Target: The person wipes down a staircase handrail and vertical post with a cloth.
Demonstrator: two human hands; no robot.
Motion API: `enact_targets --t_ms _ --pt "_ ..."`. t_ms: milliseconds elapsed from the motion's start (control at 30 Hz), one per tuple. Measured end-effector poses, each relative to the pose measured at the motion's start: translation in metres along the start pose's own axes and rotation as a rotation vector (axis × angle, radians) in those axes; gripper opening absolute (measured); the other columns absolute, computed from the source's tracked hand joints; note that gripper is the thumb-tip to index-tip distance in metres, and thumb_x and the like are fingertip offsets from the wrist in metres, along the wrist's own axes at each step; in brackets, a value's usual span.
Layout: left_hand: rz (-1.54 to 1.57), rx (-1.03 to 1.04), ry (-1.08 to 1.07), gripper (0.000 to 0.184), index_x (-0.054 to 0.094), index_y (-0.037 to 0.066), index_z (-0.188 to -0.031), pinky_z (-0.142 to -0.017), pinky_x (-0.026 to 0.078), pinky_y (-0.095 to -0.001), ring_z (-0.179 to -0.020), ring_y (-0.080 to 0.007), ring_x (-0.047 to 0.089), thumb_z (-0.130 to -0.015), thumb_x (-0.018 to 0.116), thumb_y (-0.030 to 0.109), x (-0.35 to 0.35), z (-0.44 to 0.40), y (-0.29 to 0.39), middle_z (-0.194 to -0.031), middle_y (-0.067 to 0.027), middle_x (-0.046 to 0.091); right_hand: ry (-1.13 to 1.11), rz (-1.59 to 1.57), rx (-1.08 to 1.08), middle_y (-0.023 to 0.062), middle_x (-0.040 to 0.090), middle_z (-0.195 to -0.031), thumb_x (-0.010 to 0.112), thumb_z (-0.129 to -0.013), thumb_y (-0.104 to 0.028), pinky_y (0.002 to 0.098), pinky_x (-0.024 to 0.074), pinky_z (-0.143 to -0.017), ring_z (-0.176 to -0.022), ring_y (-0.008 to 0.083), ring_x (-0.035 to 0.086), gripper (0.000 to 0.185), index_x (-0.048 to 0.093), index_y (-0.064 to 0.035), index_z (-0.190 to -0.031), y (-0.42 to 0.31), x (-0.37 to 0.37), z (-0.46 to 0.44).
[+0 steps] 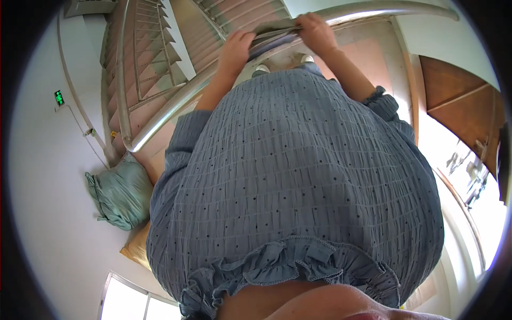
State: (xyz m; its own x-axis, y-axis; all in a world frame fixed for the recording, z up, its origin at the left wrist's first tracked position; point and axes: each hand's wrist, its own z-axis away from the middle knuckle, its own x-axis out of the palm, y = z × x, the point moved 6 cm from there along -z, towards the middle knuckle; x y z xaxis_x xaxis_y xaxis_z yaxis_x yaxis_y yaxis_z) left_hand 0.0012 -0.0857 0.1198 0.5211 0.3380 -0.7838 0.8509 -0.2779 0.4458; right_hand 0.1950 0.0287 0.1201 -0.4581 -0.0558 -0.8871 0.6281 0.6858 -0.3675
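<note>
A dark grey folded cloth (273, 44) lies over the metal handrail (368, 9) at the top of the head view. My left hand (236, 52) has its fingers closed around the cloth's left end. At its right end, my right hand (317, 34) pinches the cloth against the rail. Both arms stretch forward, and the cloth spans the space between them. Its underside and the fingertips are partly hidden, and its exact kind cannot be made out.
Beyond the rail, stairs (154, 58) with metal balusters go down. A green stuffed bag (121, 192) stands by the left wall, with a yellowish sack (137, 246) beside it. A wooden door (458, 101) is at the right. My shoes (261, 69) show below the cloth.
</note>
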Motion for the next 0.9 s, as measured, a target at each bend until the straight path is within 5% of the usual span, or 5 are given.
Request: enact_targets --t_ms 133,400,667,767,900 --pt "0.092 0.175 -0.022 0.019 0.064 0.006 -0.094 -0.082 0.05 -0.0366 -0.098 -0.0291 0.058 -0.077 0.055 0.005 0.037 -0.037 0.024 -0.099 -0.0095 0.063 0.025 0.099 0.273 0.0126 0.064 -0.095 0.057 -0.079 -0.012 0.0423 0.0515 -0.078 -0.092 0.0327 0.062 0.016 0.064 -0.0139 -0.093 0.038 -0.026 0.03" --pt "-0.03 0.157 -0.06 0.016 0.065 0.005 -0.087 -0.083 0.05 -0.0367 -0.1 -0.0279 0.059 -0.074 0.058 0.004 0.005 -0.003 -0.015 -0.098 -0.009 0.064 -0.326 -0.113 0.259 0.0139 0.065 -0.099 0.054 -0.082 -0.016 0.0453 0.0521 -0.077 -0.091 0.0349 0.064 0.016 0.06 -0.0132 -0.097 -0.02 0.053 0.056" --pt "-0.016 0.254 -0.028 0.02 0.067 0.003 -0.09 -0.088 0.049 -0.0365 -0.104 -0.0279 0.058 -0.073 0.056 -0.002 0.02 -0.045 0.021 -0.105 -0.0097 0.064 -0.012 -0.04 0.435 0.0135 0.067 -0.098 0.055 -0.083 -0.021 0.0464 0.0522 -0.075 -0.09 0.0348 0.065 0.016 0.062 -0.0159 -0.096 0.037 0.018 0.052" --pt "-0.049 0.227 -0.087 0.019 0.066 0.002 -0.09 -0.089 0.049 -0.0373 -0.105 -0.0286 0.058 -0.074 0.056 -0.001 0.005 -0.028 0.01 -0.106 -0.0105 0.063 -0.312 -0.057 0.59 0.0127 0.068 -0.099 0.064 -0.075 -0.028 0.0458 0.0518 -0.078 -0.092 0.0352 0.065 0.024 0.064 -0.0188 -0.098 0.023 0.079 0.065" --pt "-0.166 0.127 -0.209 0.011 0.064 0.006 -0.084 -0.084 0.051 -0.0361 -0.104 -0.0262 0.058 -0.075 0.057 0.005 -0.019 0.014 -0.036 -0.104 -0.0077 0.063 -0.486 -0.342 0.506 0.0109 0.069 -0.094 0.063 -0.074 -0.026 0.0443 0.0519 -0.078 -0.089 0.0338 0.066 0.023 0.066 -0.0148 -0.093 -0.039 0.127 0.068"
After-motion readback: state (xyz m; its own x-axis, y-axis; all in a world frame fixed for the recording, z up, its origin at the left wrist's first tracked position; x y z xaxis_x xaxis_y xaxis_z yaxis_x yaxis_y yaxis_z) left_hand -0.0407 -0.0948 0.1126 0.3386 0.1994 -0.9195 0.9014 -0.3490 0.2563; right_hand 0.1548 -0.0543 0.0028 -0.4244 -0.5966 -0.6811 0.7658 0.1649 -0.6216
